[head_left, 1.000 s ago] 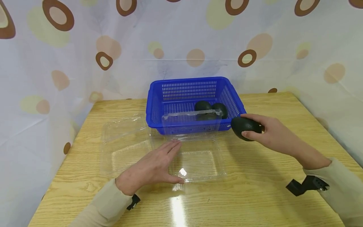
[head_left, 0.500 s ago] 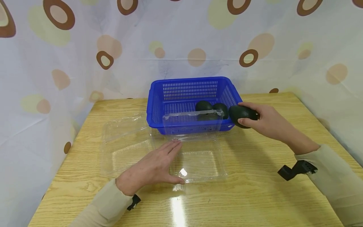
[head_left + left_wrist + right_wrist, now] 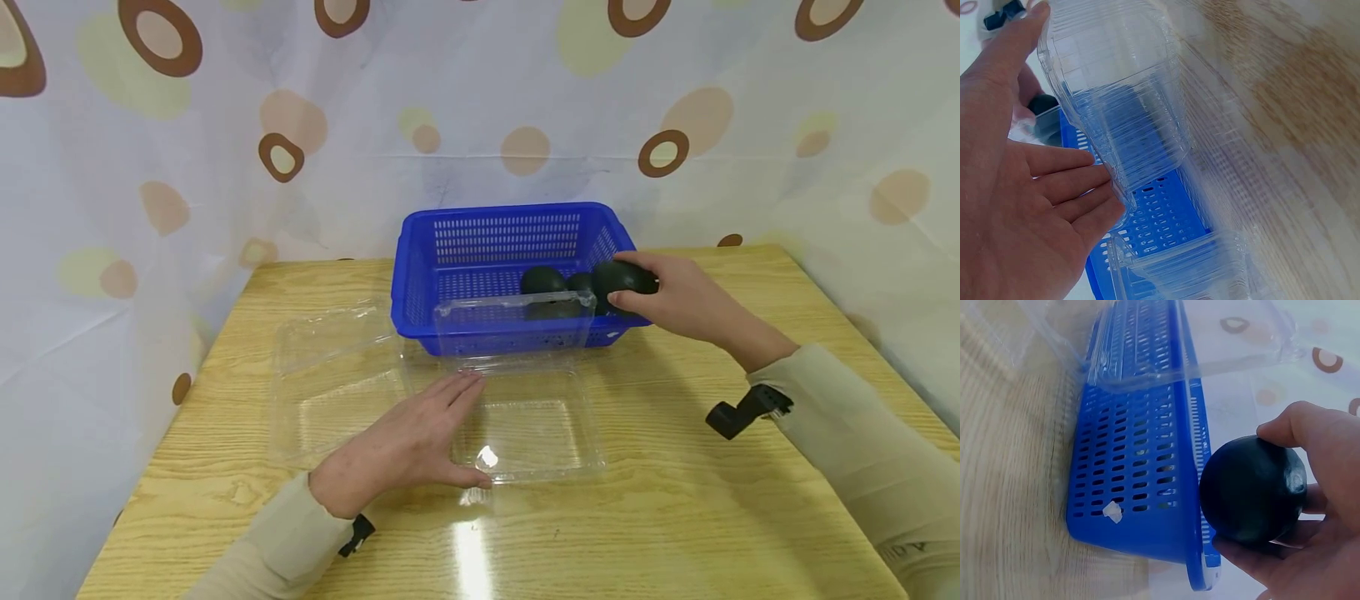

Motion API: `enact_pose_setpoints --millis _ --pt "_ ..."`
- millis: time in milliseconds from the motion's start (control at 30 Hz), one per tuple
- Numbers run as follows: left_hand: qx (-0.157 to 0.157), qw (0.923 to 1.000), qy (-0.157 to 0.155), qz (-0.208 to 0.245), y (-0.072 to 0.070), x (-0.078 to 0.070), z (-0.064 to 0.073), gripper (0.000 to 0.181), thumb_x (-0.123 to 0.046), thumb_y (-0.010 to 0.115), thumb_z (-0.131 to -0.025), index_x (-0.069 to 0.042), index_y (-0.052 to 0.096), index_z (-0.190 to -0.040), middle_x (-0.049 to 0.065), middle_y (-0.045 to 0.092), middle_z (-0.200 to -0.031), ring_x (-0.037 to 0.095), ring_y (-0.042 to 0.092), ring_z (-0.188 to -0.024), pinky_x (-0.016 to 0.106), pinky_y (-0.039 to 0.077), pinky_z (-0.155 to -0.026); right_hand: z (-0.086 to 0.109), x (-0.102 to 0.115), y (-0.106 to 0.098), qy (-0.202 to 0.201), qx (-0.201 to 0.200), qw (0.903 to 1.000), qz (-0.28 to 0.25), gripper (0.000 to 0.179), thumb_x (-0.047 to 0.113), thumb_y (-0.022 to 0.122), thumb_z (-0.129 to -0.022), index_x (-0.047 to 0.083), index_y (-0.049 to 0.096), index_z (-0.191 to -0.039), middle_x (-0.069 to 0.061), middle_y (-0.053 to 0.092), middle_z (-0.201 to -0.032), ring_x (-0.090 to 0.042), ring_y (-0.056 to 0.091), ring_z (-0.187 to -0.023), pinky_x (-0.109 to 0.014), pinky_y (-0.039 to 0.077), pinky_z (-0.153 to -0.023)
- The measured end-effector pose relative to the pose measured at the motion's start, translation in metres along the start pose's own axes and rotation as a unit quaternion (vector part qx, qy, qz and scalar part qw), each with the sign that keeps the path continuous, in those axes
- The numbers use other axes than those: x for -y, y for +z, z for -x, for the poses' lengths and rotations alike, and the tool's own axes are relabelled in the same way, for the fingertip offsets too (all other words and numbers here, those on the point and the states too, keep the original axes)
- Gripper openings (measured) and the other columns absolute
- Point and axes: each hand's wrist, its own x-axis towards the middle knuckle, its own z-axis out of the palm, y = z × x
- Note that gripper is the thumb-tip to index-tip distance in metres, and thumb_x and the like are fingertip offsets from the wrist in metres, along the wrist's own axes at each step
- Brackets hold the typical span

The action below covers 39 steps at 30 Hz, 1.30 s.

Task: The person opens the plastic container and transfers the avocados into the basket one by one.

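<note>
Since a second ago the right hand (image 3: 678, 302) has carried its dark avocado (image 3: 622, 283) up and leftward, from low beside the blue basket (image 3: 480, 250) to a spot over the basket's right rim, just right of the frame's centre in the head view. Fingers and thumb curl round the fruit; the right wrist view shows it as a dark ball (image 3: 1252, 497) at lower right, right beside the basket's slotted wall (image 3: 1141, 462), and whether it touches the rim is hard to tell. Two or perhaps three more avocados (image 3: 542, 282) lie inside the basket, partly hidden behind the raised edge of the clear plastic clamshell box (image 3: 525, 425).

Lower left of centre, the left hand (image 3: 405, 446) has kept its place, flat with fingers straight, pressing on the clamshell box where tray and open lid join. That box lies on the wooden table (image 3: 675, 517), just in front of the basket.
</note>
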Motion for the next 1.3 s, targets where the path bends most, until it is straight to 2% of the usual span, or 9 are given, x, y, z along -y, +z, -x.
enact_pose_setpoints --millis 333,533,800,1067,1300 --pt "0.005 1.0000 -0.003 -0.002 -0.001 0.000 0.000 0.115 -0.070 0.070 -0.076 0.002 0.027 -0.154 0.020 0.031 -0.160 0.033 0.031 -0.149 0.042 0.029 -0.122 -0.033 -0.006 0.011 -0.013 0.000 0.9996 0.026 0.065 0.035 0.061 -0.097 0.004 0.040 -0.150 -0.027 0.056 -0.133 -0.030 0.061 -0.085 -0.036 0.050 -0.064" --pt "0.007 0.9999 -0.010 -0.002 -0.001 0.001 0.000 0.115 -0.071 0.069 -0.076 0.001 0.027 -0.154 0.018 0.031 -0.160 0.031 0.030 -0.149 0.041 0.029 -0.123 -0.054 -0.004 0.017 -0.021 -0.001 0.9984 0.053 0.066 0.030 0.060 -0.097 -0.001 0.037 -0.150 -0.029 0.051 -0.139 -0.035 0.060 -0.098 -0.044 0.053 -0.073" --pt "0.012 0.9998 -0.013 0.003 -0.002 0.001 0.000 0.115 -0.071 0.069 -0.076 0.001 0.027 -0.154 0.017 0.030 -0.161 0.031 0.029 -0.150 0.041 0.029 -0.123 -0.078 -0.003 0.020 -0.023 0.005 0.9975 0.067 0.067 0.027 0.060 -0.096 -0.005 0.035 -0.150 -0.029 0.051 -0.139 -0.038 0.058 -0.106 -0.051 0.054 -0.084" --pt "0.014 0.9998 -0.012 0.000 0.000 0.001 0.001 0.115 -0.073 0.067 -0.077 0.000 0.026 -0.155 0.017 0.029 -0.161 0.031 0.028 -0.150 0.041 0.027 -0.123 -0.099 -0.010 0.026 -0.031 0.005 0.9940 0.105 0.067 0.025 0.059 -0.096 -0.007 0.033 -0.149 -0.033 0.045 -0.144 -0.045 0.052 -0.120 -0.058 0.048 -0.097" --pt "0.015 0.9998 -0.013 -0.001 0.001 0.001 0.000 0.115 -0.073 0.066 -0.077 0.000 0.025 -0.155 0.016 0.028 -0.162 0.030 0.028 -0.150 0.040 0.027 -0.123 -0.110 -0.013 0.030 -0.024 0.014 0.9948 0.098 0.070 0.023 0.059 -0.097 -0.007 0.027 -0.151 -0.035 0.037 -0.148 -0.049 0.043 -0.131 -0.061 0.042 -0.106"
